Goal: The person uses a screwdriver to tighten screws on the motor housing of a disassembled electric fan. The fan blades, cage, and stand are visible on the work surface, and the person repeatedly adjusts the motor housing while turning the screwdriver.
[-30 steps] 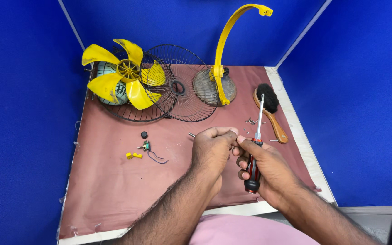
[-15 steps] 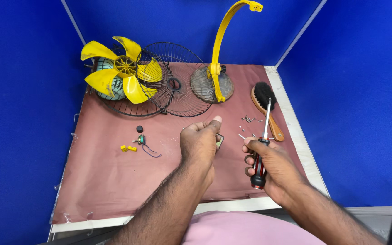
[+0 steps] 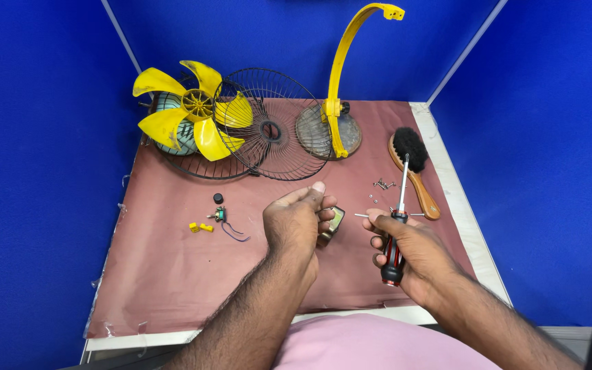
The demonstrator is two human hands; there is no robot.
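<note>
Left hand: the left hand hovers over the middle of the mat, fingers curled shut around a small metal part that shows dark and brassy just past the knuckles; the thumb is raised above it.
Right hand: the right hand is clamped on a screwdriver, gripping its red and black handle, with the shaft pointing up and away towards the brush.
Between the hands: the two are near each other but not touching; a thin metal pin lies just beside the right index finger.
Loose screws: a small cluster of screws lies on the mat just beyond the screwdriver tip.
Brush: a wooden-handled brush with black bristles lies near the mat's right edge.
Small parts left: a black knob, a little switch with blue wires and two yellow clips lie left of the left hand.
Far side: a yellow fan blade rests in a wire guard; a second wire guard leans against it; a round base with a curved yellow arm stands to its right.
Surface: a reddish-brown mat sits within blue walls.
</note>
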